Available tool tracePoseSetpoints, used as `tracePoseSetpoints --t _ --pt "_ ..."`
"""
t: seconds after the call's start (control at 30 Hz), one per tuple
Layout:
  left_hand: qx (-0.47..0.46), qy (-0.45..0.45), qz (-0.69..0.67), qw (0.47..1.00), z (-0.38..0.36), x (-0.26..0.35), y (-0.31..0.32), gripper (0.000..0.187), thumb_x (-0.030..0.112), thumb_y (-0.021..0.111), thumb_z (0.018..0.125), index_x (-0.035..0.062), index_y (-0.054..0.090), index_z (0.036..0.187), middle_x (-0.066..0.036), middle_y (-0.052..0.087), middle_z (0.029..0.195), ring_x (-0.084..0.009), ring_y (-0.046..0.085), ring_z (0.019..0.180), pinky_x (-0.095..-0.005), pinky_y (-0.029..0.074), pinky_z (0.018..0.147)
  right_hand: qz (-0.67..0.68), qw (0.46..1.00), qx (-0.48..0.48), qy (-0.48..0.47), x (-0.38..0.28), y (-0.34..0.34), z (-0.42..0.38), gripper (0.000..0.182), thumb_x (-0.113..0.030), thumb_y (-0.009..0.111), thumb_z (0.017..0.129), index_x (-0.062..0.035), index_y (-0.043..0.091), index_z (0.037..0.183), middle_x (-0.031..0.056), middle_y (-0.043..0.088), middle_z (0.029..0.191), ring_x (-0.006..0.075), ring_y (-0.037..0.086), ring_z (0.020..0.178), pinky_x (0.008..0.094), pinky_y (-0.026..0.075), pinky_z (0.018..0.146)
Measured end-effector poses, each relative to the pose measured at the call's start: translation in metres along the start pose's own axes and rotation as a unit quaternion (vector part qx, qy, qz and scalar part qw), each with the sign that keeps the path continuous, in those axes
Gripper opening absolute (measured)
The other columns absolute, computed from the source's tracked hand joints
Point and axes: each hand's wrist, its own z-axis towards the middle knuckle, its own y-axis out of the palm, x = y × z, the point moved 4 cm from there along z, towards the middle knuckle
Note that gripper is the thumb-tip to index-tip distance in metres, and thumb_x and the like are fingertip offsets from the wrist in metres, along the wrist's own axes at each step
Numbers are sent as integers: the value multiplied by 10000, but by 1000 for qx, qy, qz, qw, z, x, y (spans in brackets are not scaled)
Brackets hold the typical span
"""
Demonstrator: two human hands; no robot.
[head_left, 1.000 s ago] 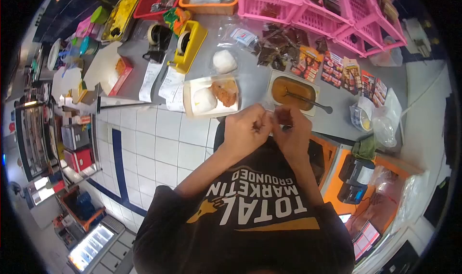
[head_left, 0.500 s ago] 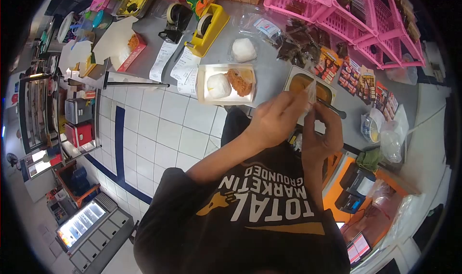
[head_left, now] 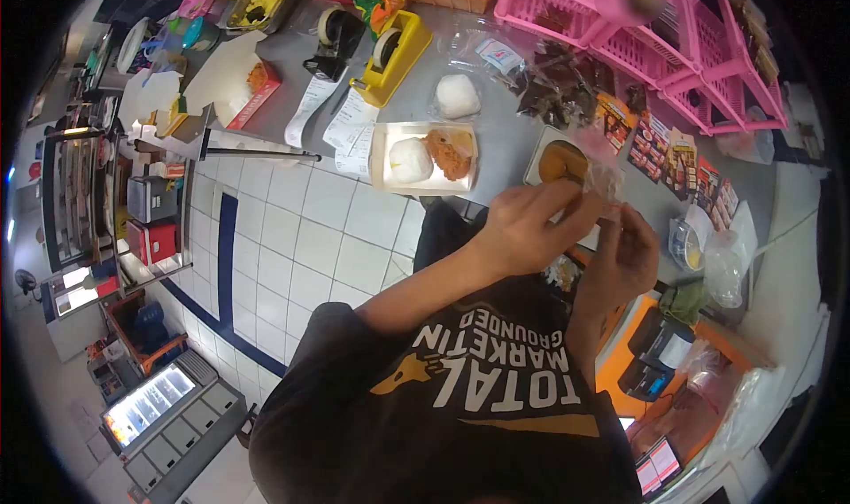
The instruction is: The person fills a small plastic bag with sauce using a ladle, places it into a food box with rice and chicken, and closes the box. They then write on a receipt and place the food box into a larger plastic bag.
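My left hand (head_left: 540,225) pinches a small clear plastic bag (head_left: 604,181) from the left side. At the bag's lower end, my right hand (head_left: 630,254) closes its fingertips on it. Partly behind my hands is a metal tray (head_left: 542,150) of brown sauce. An open paper box (head_left: 381,160) to the left holds wrapped white rice (head_left: 410,160) and a piece of fried chicken (head_left: 449,154). Above that box lies another wrapped rice portion (head_left: 458,96).
Pink baskets (head_left: 553,1) stand at the upper right, near printed sachets (head_left: 651,141) and dark packets (head_left: 558,92). A yellow tape dispenser (head_left: 403,61) sits beside receipts (head_left: 351,125). Another open box (head_left: 252,101) is at the left. A bowl (head_left: 682,243) is at the right.
Both hands have moved slightly right and down with the plastic bag, which now shows more widely above the fingers. The whole view has shifted a little.
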Motion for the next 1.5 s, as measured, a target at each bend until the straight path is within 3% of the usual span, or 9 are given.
tracePoseSetpoints --t 0.2,0.3,0.43,0.53,0.63,1.03,1.17,1.33,1.5 --pt "52 -230 -243 941 -4 -12 4 150 13 644 939 23 714 1071 -53 709 855 -137 643 644 -263 494 541 262 885 -221 314 15 6 13 212 -105 654 995 -12 616 1182 34 680 960 80 610 760 213 484 654" --pt "-104 -528 -612 579 -27 -20 -7 154 126 562 1044 9 661 1057 14 607 737 -26 388 529 -184 277 468 305 809 -264 427 37 2 12 270 -137 638 997 -88 548 1247 -30 609 885 54 538 709 181 404 592" --pt "-150 -517 -691 483 -42 -24 -13 69 99 603 1001 36 581 1019 45 438 743 -43 365 558 -202 270 496 353 775 -288 438 51 7 10 141 -83 597 1002 -114 500 1099 -32 584 896 48 523 742 188 403 597" --pt "-158 -337 -428 824 -24 -31 -12 173 60 668 937 71 500 895 66 397 758 -30 333 594 -194 282 538 299 861 -258 321 31 20 7 188 -4 596 978 -112 447 1016 -29 563 882 31 497 751 183 381 598" --pt "-83 -363 -258 892 -22 -33 -1 284 6 703 883 98 437 841 86 369 731 -13 313 611 -187 272 548 187 934 -227 203 19 25 -7 291 38 668 899 -76 424 1009 -15 549 864 27 456 709 180 349 587" --pt "-117 -178 30 977 -31 -20 33 318 -16 705 800 33 560 1078 -126 571 774 -292 580 609 -392 478 558 -176 979 -106 4 60 20 -1 254 -35 759 879 -54 513 941 9 506 750 64 520 686 282 421 560" --pt "-97 -107 43 989 -28 -27 25 366 44 735 737 40 585 1071 -157 602 939 -362 633 784 -429 507 625 -56 983 -135 110 89 19 -11 180 -80 724 921 -63 548 956 0 550 803 83 548 740 296 453 622" --pt "-275 67 -23 959 -3 -23 19 618 160 763 745 78 610 1338 -167 567 1391 -365 498 1351 -522 398 1118 245 838 -180 454 105 19 -36 179 -145 595 1011 -46 580 1160 9 634 1029 106 578 872 283 498 771" --pt "-318 119 -21 940 -13 -32 31 560 189 805 728 58 663 1254 -129 643 1318 -344 581 1280 -566 386 1144 274 818 -218 457 107 22 -50 347 -196 566 1034 -36 540 1342 28 647 1134 105 587 917 299 497 826"
